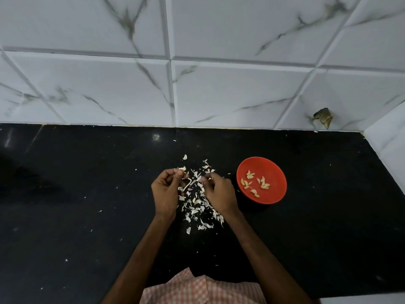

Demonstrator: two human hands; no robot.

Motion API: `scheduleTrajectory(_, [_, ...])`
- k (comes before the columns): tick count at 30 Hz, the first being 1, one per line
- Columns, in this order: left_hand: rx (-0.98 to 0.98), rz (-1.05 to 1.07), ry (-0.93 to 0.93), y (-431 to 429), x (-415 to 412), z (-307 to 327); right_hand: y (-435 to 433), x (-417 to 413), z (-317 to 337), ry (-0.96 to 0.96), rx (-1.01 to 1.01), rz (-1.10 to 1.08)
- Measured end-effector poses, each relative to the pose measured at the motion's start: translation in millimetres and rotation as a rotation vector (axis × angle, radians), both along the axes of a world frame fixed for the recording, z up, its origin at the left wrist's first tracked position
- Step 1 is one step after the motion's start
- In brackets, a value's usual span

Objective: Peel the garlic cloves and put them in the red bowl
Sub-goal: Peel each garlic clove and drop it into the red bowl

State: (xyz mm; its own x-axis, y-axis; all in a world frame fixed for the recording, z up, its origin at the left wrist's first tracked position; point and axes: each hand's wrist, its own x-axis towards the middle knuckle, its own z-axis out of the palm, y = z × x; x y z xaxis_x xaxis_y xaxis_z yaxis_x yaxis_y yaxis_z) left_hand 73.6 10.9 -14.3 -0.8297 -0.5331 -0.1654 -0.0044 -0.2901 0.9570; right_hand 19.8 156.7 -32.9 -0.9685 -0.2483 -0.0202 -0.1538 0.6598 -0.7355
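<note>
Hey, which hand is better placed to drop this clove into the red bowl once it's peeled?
Right hand, probably: it pinches only skin and sits next to the red bowl. The left hand grips the clove farther away.

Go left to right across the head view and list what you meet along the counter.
Left hand pinching a garlic clove → loose garlic skins → right hand → red bowl holding peeled cloves → dark scrap against the wall tiles, far right.

Both your forearms reach forward, hands close together; your left hand (165, 189) pinches a garlic clove (182, 169), your right hand (219, 191) curls, fingertips pinched.
</note>
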Motion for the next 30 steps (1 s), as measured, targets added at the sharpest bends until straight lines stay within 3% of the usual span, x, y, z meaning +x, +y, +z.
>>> scheduleTrajectory(6, [-0.084, -0.040, -0.004, 2.3, 1.1, -0.5, -18.3, 5.9, 27.4, -0.061, -0.580, 0.028])
scheduleTrajectory(13, [-0.142, -0.096, -0.005, 2.6, 2.6, -2.7, -24.0, 6.7, 28.7, 0.059, -0.547, 0.156])
scheduleTrajectory(20, [-0.110, -0.194, -0.038, 14.3, -3.5, -2.8, -18.1, 11.4, 21.1, -0.282, -0.882, -0.152])
scheduleTrajectory(30, [0.003, -0.375, -0.188, 65.7, -37.7, -7.2, 89.3, -23.4, 7.8, -0.529, -1.081, -0.630])
